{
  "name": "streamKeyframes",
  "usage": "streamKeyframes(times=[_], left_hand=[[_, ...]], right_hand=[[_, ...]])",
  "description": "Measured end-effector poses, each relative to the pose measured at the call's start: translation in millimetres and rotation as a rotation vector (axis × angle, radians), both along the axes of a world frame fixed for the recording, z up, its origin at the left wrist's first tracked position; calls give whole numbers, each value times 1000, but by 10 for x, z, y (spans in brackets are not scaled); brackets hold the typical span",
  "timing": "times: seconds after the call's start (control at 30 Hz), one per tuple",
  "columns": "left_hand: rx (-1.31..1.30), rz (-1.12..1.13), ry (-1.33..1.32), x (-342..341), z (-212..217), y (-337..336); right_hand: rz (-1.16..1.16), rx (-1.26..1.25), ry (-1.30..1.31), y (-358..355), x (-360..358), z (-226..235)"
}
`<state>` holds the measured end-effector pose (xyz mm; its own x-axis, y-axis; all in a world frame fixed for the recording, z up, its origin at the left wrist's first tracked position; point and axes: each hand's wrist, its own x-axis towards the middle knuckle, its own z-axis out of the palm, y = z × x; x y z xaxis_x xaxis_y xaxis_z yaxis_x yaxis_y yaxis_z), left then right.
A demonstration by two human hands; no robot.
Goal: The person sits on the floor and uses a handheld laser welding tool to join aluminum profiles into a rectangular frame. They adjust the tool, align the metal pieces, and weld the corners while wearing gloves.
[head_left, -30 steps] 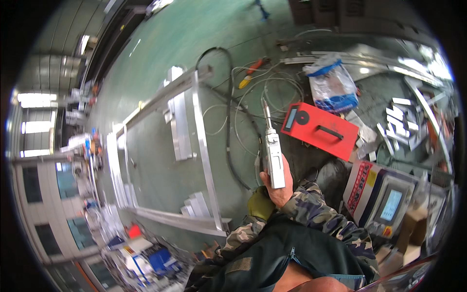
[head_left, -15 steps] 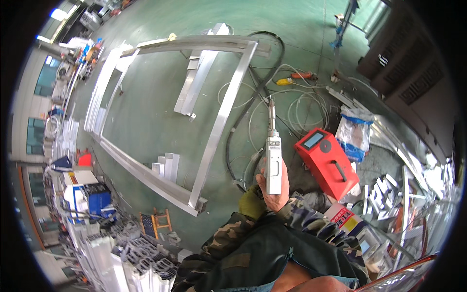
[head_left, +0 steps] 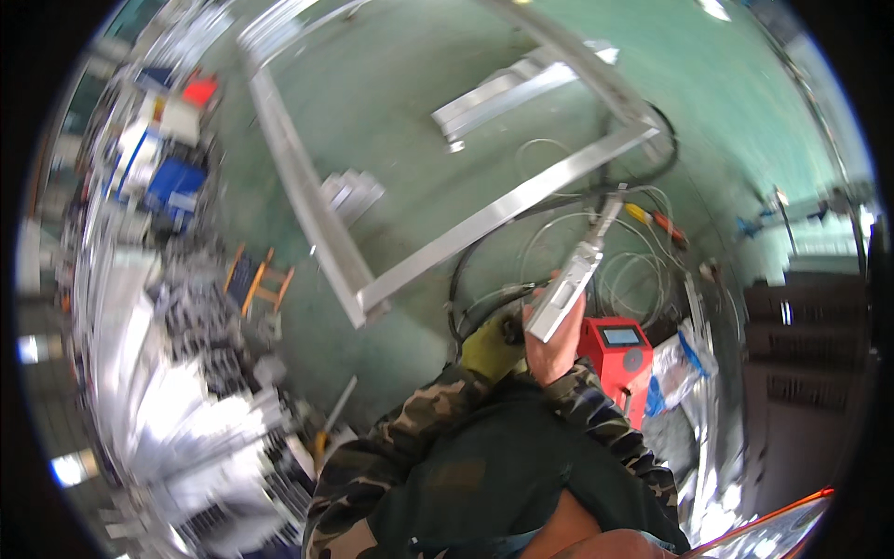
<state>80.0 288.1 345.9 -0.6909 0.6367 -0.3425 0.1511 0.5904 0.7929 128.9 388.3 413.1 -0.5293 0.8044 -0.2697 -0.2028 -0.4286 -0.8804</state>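
Observation:
My bare right hand (head_left: 556,352) is closed round a silver handheld welding gun (head_left: 564,296), whose narrow nozzle points up and away to the right. Just left of it, my left hand (head_left: 489,348) wears a yellow-green glove and is held low near the gun's rear end. Its fingers are mostly hidden, so whether it grips the black cable (head_left: 453,298) beside it does not show. Beyond both hands, a large rectangular metal frame (head_left: 512,207) lies on the green floor, apart from the nozzle.
Right of my hand stands a red box (head_left: 622,363) with a small screen. Thin hose (head_left: 610,279) lies coiled beyond it, near an orange-and-yellow tool (head_left: 663,224). Metal profiles (head_left: 512,101) lie inside the frame. A small stool (head_left: 259,282) and stacked profiles (head_left: 177,410) are on the left.
The whole view has swung round, so the frame and floor items appear turned clockwise. The gun now tilts to the right instead of standing nearly straight up the picture. My right hand still holds it.

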Motion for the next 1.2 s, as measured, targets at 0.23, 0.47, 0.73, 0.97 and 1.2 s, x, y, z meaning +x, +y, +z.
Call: streamKeyframes(times=[0.23,0.47,0.73,0.97,1.2], left_hand=[[288,446,-201,71,-431,-214],[386,614,-127,93,-292,-264],[455,1037,-215,298,455,-17],[367,978,-261,362,989,301],[138,658,3,365,918,816]], right_hand=[[494,582,-176,77,-45,-143],[882,793,-83,455,-239,291],[1019,726,42,812,-7,134],[1328,608,-136,1063,185,-686],[1440,395,110,1069,184,-956]])
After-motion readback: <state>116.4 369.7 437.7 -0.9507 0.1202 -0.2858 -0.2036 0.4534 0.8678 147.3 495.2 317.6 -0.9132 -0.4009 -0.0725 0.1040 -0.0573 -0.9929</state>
